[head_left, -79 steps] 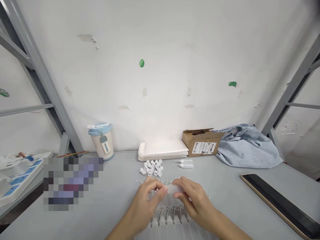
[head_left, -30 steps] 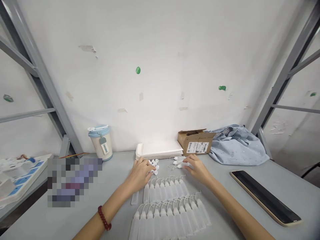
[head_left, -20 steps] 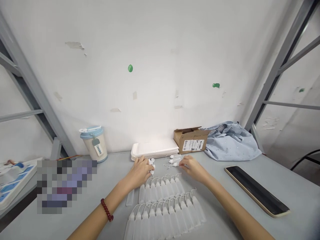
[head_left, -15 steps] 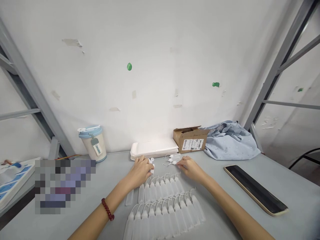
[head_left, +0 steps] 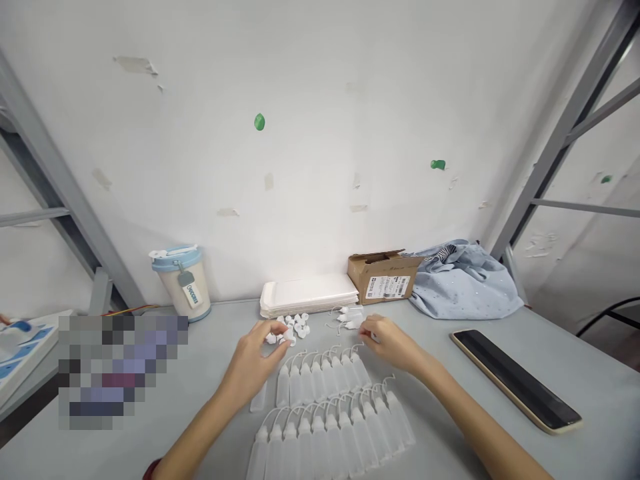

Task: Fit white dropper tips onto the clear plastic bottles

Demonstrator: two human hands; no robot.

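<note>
Curving toward each other, the left hand's [head_left: 253,359] thumb and forefinger frame some loose white caps [head_left: 301,328], though I can't tell whether those fingers pinch one. The right hand's [head_left: 389,341] fingers bunch beside a few small tipped bottles [head_left: 354,312], and their grip is likewise hidden from me. Nearer the person, two rows of slim translucent bottles [head_left: 326,377] lie on the gray table [head_left: 200,380], while a stack of flat white packets [head_left: 310,293] and an open carton [head_left: 387,283] sit by the wall [head_left: 320,153].
</note>
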